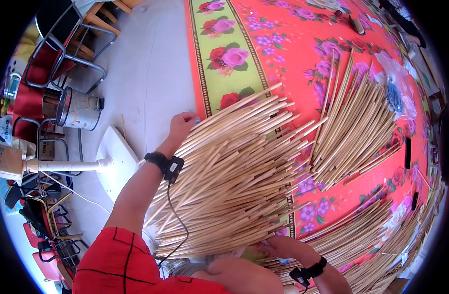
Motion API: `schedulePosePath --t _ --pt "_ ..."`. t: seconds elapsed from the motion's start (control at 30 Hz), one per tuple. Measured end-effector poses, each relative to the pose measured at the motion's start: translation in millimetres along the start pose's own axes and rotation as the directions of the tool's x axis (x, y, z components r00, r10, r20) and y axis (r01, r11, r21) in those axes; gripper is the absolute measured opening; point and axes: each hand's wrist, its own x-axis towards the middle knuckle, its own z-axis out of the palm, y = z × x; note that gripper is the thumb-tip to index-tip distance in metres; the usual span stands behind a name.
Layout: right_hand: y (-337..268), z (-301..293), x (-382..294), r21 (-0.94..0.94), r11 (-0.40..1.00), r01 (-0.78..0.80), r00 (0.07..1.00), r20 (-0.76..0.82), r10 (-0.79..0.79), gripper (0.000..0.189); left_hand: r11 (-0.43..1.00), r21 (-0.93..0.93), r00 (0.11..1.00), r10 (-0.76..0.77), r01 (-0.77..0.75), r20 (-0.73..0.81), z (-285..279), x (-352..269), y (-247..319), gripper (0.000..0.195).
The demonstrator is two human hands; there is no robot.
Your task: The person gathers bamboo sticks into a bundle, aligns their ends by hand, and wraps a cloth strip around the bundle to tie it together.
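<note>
A wide heap of thin straw-coloured reed or bamboo sticks (pixel 224 176) lies in front of me, across the edge of a floral sheet (pixel 294 220). My left hand (pixel 181 126) is at the heap's far left edge, its fingers curled. A small blue thing (pixel 197 121) shows at its fingertips, too small to name. At the heap's near right edge is my right hand (pixel 276 246), palm side turned toward the sticks. Its fingertips are partly hidden and blurred, so whether it holds a stick is unclear. Both wrists wear black straps with small devices.
A second fan of sticks (pixel 356 128) lies to the right, beside a clear plastic bag (pixel 397 88). More sticks (pixel 353 235) are spread at lower right. On the left stand a white pedestal base (pixel 116 161), a patterned bin (pixel 81 110) and metal-framed chairs (pixel 40 70).
</note>
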Motion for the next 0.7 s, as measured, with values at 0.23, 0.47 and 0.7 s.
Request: schedulePosePath --t 0.23,0.47,0.7 --pt "-9 21 20 -0.238 0.953 -0.187 0.982 -0.05 0.18 0.04 0.986 -0.048 0.985 0.162 -0.16 0.057 2 15 33 0.015" --pt "-19 -16 8 -0.182 0.948 -0.262 0.962 -0.131 0.241 0.048 0.991 -0.063 0.986 0.113 -0.122 -0.121 -27 33 9 0.016" --pt "10 -26 -2 0.311 0.906 -0.286 0.948 -0.047 0.315 0.039 0.997 0.062 0.991 0.062 -0.054 -0.119 -31 70 12 0.016"
